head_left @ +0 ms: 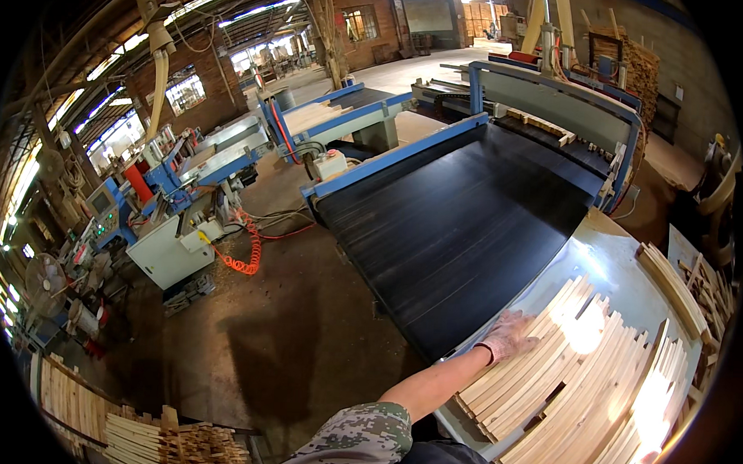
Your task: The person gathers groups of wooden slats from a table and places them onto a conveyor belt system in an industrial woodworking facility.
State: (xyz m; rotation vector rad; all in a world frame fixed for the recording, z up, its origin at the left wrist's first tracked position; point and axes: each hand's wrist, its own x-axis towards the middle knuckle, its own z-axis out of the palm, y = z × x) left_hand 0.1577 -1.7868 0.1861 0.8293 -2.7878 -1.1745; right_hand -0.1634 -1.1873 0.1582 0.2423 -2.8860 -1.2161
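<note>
At lower right, the gloved left hand (507, 335) lies with fingers spread flat on pale thin wooden slats (571, 378) piled unsorted on the grey metal worktop (624, 269); wide black conveyor belt (462, 219) bare; right hand unseen.

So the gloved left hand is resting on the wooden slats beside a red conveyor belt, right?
Not quite: the belt is black, not red. The head view shows the gloved left hand resting on the wooden slats beside it, on the pale table.
</note>
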